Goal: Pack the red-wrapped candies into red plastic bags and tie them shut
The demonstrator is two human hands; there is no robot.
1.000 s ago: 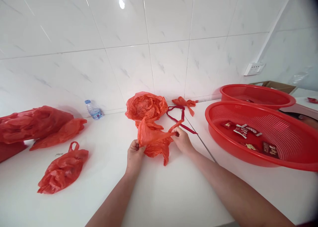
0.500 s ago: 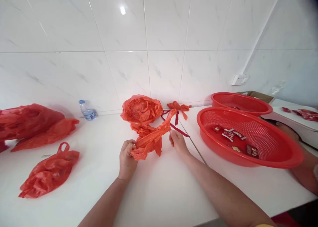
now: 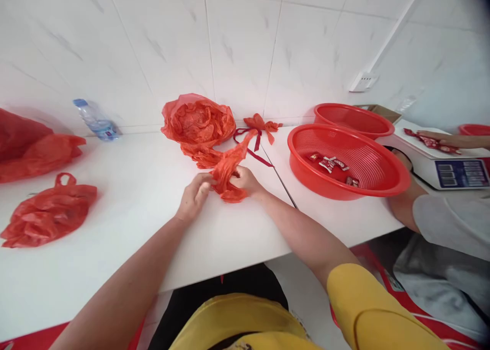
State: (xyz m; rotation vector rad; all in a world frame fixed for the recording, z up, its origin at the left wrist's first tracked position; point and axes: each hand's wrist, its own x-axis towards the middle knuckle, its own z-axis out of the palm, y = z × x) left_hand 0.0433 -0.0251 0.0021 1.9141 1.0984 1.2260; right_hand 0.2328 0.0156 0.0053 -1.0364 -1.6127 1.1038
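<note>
Between my hands is a crumpled red plastic bag (image 3: 228, 167), standing a little above the white table, one strip of it pointing up to the right. My left hand (image 3: 194, 196) pinches its left edge between thumb and fingers. On the other side, my right hand (image 3: 248, 182) has its fingers curled into the lower right folds. Just behind lies a larger heap of bunched red bags (image 3: 197, 119), its loose end reaching toward the bag I hold. Right of the heap are a dark red ribbon (image 3: 257, 141) and a small knotted red bag piece (image 3: 261, 123).
A red perforated basket (image 3: 344, 179) with several small wrapped packets (image 3: 329, 164) stands at right, another basket (image 3: 354, 116) behind it. Further right, a co-worker's hand (image 3: 440, 136) rests on packets on a scale (image 3: 459, 171). At left are a water bottle (image 3: 97, 123) and tied red bags (image 3: 51, 215).
My right hand has moved in from beside the bag and taken hold of it. The bag is gathered closer and lower. The view has tilted down, showing my lap and the co-worker's scale.
</note>
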